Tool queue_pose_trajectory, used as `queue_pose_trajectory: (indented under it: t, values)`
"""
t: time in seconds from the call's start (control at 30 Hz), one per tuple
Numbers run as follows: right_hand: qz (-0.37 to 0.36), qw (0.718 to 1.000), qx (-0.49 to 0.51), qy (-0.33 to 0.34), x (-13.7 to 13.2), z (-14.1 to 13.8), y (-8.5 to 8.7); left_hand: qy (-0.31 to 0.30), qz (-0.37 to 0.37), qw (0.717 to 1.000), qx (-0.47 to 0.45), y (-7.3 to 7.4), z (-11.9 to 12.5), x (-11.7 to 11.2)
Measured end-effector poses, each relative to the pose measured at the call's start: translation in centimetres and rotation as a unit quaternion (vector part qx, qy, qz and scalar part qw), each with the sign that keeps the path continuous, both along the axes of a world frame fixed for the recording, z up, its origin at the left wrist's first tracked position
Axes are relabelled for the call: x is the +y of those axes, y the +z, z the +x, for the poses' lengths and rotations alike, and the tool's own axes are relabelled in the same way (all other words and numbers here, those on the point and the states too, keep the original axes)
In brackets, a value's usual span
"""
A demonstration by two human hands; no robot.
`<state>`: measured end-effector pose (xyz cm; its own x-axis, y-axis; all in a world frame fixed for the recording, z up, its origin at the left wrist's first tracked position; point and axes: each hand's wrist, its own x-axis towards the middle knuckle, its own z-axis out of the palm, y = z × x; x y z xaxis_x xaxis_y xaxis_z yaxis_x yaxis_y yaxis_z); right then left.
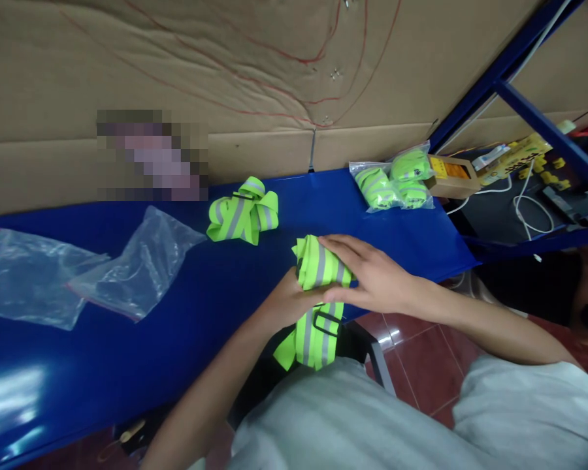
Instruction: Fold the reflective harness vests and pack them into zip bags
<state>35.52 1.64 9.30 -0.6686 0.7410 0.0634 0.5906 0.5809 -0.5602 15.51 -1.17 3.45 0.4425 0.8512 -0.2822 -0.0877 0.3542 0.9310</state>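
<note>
A neon-green reflective strap (318,264) with grey stripes is bundled between my hands at the table's front edge. My left hand (294,300) grips it from below and the left, its fingers mostly hidden behind the bundle. From the right, my right hand (367,271) is wrapped over the bundle, with its fingers on the top and its thumb along the lower side. The strap's lower part, with a black slide buckle (327,323), hangs below my hands toward my lap. Another green reflective strap (242,212) lies loosely gathered on the table behind.
Two clear plastic bags (142,267) lie flat on the blue table (176,365) at left. Bagged green straps (396,183) sit at the back right beside a cardboard box (453,176). A blue metal frame (543,111) and white cables stand at right; a cardboard wall rises behind.
</note>
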Motion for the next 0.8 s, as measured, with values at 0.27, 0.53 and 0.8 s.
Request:
queue_pose_trajectory:
  t: [0.27, 0.53, 0.8]
  values:
    - [-0.108, 0.993, -0.044, -0.008, -1.0, -0.9, -1.1, -0.064, 0.096, 0.993, 0.027, -1.0, -1.0, 0.3]
    - [-0.176, 0.981, -0.027, -0.071, 0.0, -1.2, -1.2, -0.028, -0.074, 0.996, -0.032, -1.3, 0.5, -0.6]
    - [-0.213, 0.972, 0.073, -0.067, 0.7, -0.3, 0.2, -0.042, -0.126, 0.991, -0.033, -0.6, 0.3, -1.2]
